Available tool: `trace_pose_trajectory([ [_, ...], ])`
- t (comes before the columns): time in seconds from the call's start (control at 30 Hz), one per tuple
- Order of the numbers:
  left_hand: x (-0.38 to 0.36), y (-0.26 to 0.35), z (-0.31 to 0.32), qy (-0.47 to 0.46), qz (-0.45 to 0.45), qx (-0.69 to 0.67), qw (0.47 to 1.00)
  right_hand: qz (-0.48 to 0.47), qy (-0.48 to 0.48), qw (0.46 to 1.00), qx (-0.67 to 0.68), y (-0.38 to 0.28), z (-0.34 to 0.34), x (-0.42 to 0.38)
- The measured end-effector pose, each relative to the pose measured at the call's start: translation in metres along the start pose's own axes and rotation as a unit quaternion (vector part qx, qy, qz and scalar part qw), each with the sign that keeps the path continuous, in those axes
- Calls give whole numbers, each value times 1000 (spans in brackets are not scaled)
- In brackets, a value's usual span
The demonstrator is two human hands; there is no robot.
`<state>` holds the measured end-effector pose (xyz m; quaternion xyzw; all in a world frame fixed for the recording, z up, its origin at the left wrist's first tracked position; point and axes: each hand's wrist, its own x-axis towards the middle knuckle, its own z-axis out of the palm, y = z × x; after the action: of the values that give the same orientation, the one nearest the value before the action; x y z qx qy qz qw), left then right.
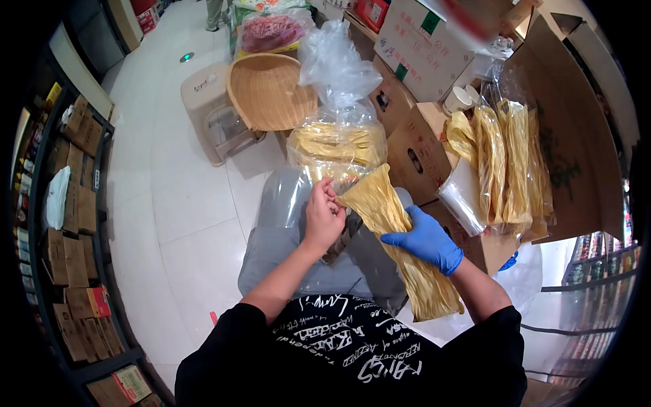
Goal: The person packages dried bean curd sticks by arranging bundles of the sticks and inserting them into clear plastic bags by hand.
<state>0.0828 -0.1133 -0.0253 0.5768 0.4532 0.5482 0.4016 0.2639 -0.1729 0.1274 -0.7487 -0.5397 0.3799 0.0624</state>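
Note:
A long, wrinkled yellow bundle of dried tofu skin (381, 210) slants across my lap. My right hand (428, 243), in a blue glove, is wrapped round its middle, thumb on top. My bare left hand (324, 216) has curled fingers pinching at its upper left corner; the fingertips are partly hidden. Just beyond my hands lies a clear plastic bag (339, 144) with more yellow tofu skin inside. At the right, several bagged tofu skin pieces (515, 163) lean upright on a cardboard box, beside a roll of clear plastic bags (462, 203).
A round bamboo basket (271, 91) rests by a beige plastic stool (207, 112). Cardboard boxes (427, 47) are stacked at the right, with paper cups (459, 98) on them. Dark shelving (102, 203) with cartons runs along the left. A person's leg (214, 13) shows far back.

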Motion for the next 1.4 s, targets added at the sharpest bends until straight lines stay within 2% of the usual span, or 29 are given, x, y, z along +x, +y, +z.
trace_pose_trajectory([
  [0.13,3,6,-13,5,-1,75,997,-5,6,1000,-12,-4,0,0],
  [0.23,4,8,-19,38,-22,72,996,-5,20,999,-24,-8,-2,-1],
  [0.43,7,18,-28,10,-14,127,992,-9,-1,999,-34,-9,-1,2],
  [0.5,9,22,-31,11,-12,142,990,-74,63,993,-62,-7,2,1],
  [0.63,11,40,-36,-6,0,166,986,-82,82,989,-95,-6,7,1],
  [0.7,12,41,-37,-11,9,162,987,-138,112,976,-125,-1,14,2],
  [0.83,16,45,-39,-15,13,134,991,-175,155,959,-161,-3,19,-3],
  [0.9,17,52,-42,-10,9,125,992,-257,205,919,-215,-7,18,-7],
  [1.1,20,66,-54,-50,-21,119,991,-262,258,864,-345,-18,18,-14],
  [1.27,19,68,-58,-84,-37,149,985,-289,262,852,-350,-20,11,-13],
  [1.37,18,64,-58,-76,-11,148,986,-309,256,841,-364,-16,11,-11],
  [1.4,19,67,-59,-77,-49,124,988,-316,250,834,-377,-14,11,-10],
])
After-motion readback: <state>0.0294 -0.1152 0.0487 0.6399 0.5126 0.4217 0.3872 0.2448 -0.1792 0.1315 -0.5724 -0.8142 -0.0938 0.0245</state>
